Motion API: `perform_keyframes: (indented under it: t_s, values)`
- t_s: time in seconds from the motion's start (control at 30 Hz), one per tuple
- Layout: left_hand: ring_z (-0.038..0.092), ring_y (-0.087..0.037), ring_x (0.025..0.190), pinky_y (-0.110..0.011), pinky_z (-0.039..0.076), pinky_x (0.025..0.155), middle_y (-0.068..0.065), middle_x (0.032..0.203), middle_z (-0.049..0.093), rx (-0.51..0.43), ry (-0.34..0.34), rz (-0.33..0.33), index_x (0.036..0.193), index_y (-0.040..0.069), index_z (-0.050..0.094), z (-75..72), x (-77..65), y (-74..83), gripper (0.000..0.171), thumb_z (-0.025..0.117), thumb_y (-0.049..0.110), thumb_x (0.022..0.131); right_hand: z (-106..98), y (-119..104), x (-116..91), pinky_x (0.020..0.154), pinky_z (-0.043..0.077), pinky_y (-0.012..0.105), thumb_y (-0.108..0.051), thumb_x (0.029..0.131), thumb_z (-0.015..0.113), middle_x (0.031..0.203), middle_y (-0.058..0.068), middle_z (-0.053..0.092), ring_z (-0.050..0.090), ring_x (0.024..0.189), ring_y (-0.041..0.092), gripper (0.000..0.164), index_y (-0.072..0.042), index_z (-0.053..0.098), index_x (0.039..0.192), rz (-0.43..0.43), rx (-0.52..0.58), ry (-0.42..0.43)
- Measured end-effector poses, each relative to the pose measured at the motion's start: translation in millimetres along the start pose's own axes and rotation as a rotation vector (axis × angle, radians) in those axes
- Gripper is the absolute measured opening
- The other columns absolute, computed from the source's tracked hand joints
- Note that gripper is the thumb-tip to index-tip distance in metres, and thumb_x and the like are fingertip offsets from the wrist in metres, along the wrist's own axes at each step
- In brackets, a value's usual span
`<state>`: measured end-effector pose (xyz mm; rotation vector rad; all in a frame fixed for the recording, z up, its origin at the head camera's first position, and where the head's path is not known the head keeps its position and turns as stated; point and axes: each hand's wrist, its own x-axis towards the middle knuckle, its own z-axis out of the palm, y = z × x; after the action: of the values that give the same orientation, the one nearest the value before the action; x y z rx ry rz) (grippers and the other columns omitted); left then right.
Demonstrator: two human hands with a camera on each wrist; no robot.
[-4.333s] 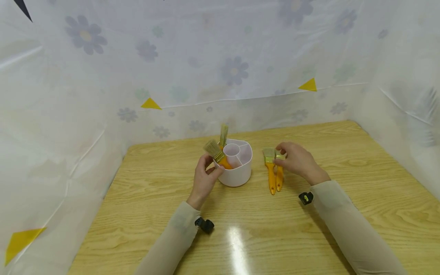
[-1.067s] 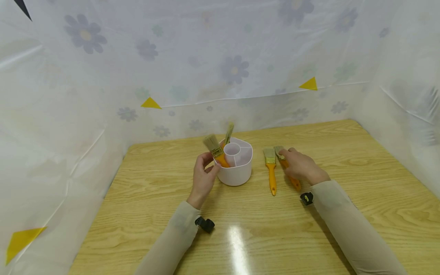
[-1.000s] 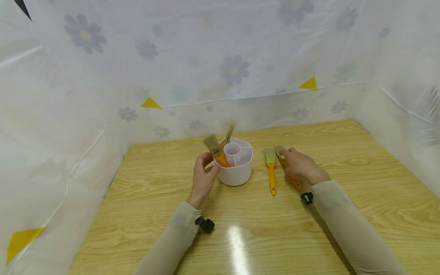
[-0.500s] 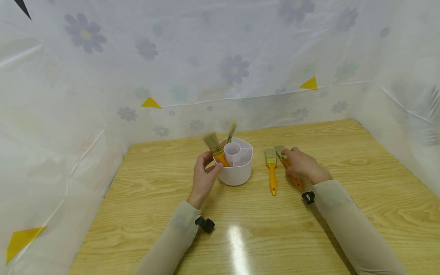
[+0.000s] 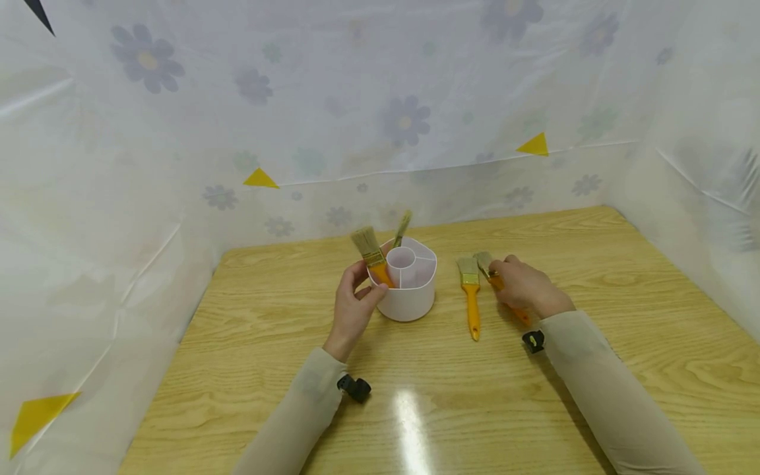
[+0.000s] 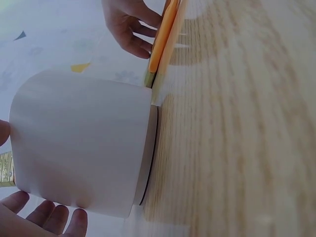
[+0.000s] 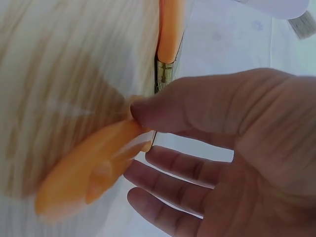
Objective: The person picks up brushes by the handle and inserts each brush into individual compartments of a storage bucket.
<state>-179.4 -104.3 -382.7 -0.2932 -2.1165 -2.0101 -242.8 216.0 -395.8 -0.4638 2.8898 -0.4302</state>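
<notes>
A white compartment holder [image 5: 406, 305] with a round cup in its middle stands on the table. My left hand [image 5: 351, 310] grips its left side, fingers and thumb on the outer wall in the left wrist view. Two paintbrushes lean in the holder, bristles up: a wide paintbrush [image 5: 369, 247] near that hand and another paintbrush [image 5: 403, 226] at the back. My right hand [image 5: 527, 289] pinches an orange-handled paintbrush [image 7: 94, 170] between thumb and fingers; its bristles point away from me. Just left of it, a flat paintbrush [image 5: 471, 300] lies on the table.
The wood-grain table [image 5: 463, 409] has its back edge against a pale flowered sheet [image 5: 332, 119]. Similar sheeting hangs on the left and right. Yellow triangles [image 5: 260, 179] mark the back sheet.
The right hand's paintbrush has swung its handle rightward, away from the paintbrush beside it. Inside the holder, the back paintbrush has shifted right and the wide one stands more upright. The left hand stays put.
</notes>
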Motion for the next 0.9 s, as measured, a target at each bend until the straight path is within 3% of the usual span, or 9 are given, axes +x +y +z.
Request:
perform_keyframes:
  t_s: [0.5, 0.73, 0.9]
  values:
    - [0.043, -0.037, 0.125, -0.056, 0.036, 0.101, -0.024, 0.133, 0.047, 0.011, -0.009, 0.008, 0.134, -0.007, 0.043, -0.4, 0.6, -1.4, 0.054, 0.065, -0.002, 0.086, -3, 3, -2, 0.069, 0.046, 0.043, -0.002, 0.085, 0.061, 0.118, 0.025, 0.048, 0.054, 0.091, 0.031, 0.05, 0.0, 0.048, 0.133, 0.013, 0.012, -0.023]
    - [0.045, -0.03, 0.124, -0.052, 0.037, 0.102, -0.015, 0.133, 0.049, 0.003, 0.017, 0.018, 0.135, 0.003, 0.047, -2.0, 8.9, -31.9, 0.054, 0.07, 0.006, 0.085, -5, 3, -2, 0.072, 0.047, 0.046, -0.002, 0.086, 0.06, 0.121, 0.025, 0.049, 0.055, 0.095, 0.032, 0.051, 0.0, 0.046, 0.135, 0.04, 0.039, -0.038]
    - [0.047, -0.027, 0.121, -0.05, 0.039, 0.1, -0.011, 0.13, 0.051, 0.014, 0.033, 0.019, 0.132, 0.005, 0.049, -1.6, 9.1, -33.5, 0.053, 0.07, 0.005, 0.084, -5, 6, 0, 0.077, 0.047, 0.051, -0.01, 0.087, 0.065, 0.124, 0.026, 0.049, 0.055, 0.1, 0.035, 0.057, 0.001, 0.042, 0.138, 0.044, 0.052, -0.031]
